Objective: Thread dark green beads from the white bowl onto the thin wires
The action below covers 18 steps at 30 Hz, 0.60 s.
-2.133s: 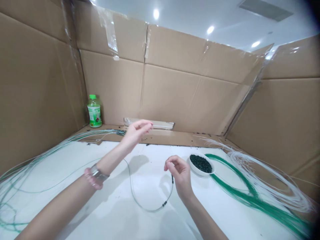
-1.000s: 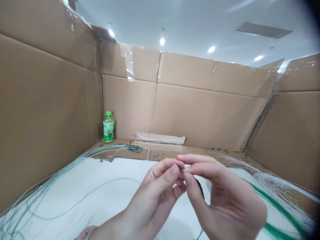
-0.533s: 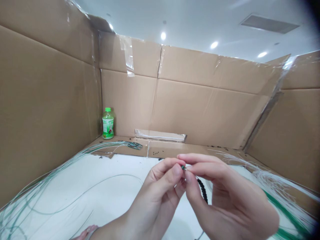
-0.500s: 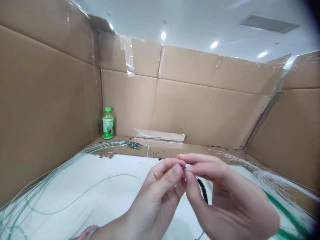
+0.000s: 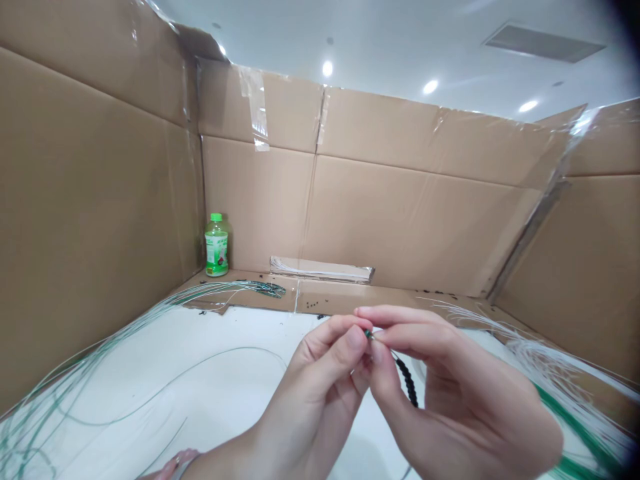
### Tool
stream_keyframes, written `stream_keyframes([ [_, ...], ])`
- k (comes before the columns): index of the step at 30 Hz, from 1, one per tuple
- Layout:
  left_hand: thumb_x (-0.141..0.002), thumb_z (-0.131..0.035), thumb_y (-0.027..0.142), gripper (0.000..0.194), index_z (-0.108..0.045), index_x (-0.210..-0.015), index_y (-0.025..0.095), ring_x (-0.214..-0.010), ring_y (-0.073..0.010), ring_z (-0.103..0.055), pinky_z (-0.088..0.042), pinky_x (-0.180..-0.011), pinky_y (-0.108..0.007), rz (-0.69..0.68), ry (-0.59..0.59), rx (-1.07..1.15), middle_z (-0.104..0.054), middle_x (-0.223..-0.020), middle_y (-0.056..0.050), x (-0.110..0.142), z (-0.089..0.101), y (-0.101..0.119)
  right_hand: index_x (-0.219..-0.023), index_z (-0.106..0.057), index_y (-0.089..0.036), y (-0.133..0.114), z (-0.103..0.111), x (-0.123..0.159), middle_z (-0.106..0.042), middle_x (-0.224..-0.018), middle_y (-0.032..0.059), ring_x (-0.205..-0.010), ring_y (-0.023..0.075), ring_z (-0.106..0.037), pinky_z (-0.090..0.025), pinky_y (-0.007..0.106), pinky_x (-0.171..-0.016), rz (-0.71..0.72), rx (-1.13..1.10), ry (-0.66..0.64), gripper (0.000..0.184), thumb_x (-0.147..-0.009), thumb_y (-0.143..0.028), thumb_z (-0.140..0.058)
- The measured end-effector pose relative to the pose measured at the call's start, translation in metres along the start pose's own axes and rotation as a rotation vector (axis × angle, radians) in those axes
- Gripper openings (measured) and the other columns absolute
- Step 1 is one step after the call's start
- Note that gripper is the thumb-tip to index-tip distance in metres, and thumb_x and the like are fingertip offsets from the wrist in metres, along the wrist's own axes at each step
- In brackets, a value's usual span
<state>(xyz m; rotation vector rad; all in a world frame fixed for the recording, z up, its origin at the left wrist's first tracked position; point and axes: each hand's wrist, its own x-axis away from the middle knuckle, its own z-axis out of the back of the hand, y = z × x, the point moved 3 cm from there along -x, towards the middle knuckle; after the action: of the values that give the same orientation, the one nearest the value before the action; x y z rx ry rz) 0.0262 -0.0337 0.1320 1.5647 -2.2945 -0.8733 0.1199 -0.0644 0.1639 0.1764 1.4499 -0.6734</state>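
Both hands are raised close to the camera, fingertips meeting. My left hand [image 5: 320, 393] pinches the end of a thin wire, and my right hand [image 5: 450, 393] pinches the same spot from the other side. A tiny green bead [image 5: 367, 333] shows between the fingertips. A short row of dark beads [image 5: 407, 383] strung on the wire hangs down behind my right fingers. The rest of the wire is hidden by my hands.
Cardboard walls [image 5: 400, 200] enclose a white table [image 5: 200, 393]. A green-capped bottle [image 5: 216, 245] stands in the far left corner. Green wires [image 5: 75, 380] sweep across the left side, white and green wires [image 5: 560, 373] lie at the right. Small dark beads are scattered on the cardboard flap [image 5: 320, 293].
Two seconds ago my hands were apart over the table with the wire looped between them; they have since come together near the camera. The pinch has held steady for the last second.
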Motion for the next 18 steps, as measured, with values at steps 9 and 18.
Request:
stream_keyframes([
  [9,-0.069,-0.080,0.027,0.013,-0.072,-0.070,0.017,-0.067,-0.0068,-0.057,-0.048,-0.069,-0.016,-0.114,-0.032,-0.093,-0.064,-0.069,0.002,-0.0008,-0.0017,0.0077,-0.083,-0.062,-0.020,0.0029,0.0012,0.0016,-0.073,-0.088,0.0008,-0.078,0.0126,-0.071,-0.058,0.019,-0.069,0.044,0.043,-0.050,0.026,-0.071,0.003,-0.064],
  [18,-0.074,-0.077,0.024,0.006,-0.074,-0.072,0.019,-0.071,-0.0048,-0.060,-0.048,-0.070,-0.013,-0.191,-0.108,-0.097,-0.068,-0.072,0.003,-0.0027,-0.0012,0.0081,-0.084,-0.063,-0.019,0.0031,0.0019,-0.0001,-0.073,-0.089,-0.0005,-0.080,0.0109,-0.070,-0.057,0.016,-0.071,0.048,0.003,-0.043,0.028,-0.070,0.005,-0.063],
])
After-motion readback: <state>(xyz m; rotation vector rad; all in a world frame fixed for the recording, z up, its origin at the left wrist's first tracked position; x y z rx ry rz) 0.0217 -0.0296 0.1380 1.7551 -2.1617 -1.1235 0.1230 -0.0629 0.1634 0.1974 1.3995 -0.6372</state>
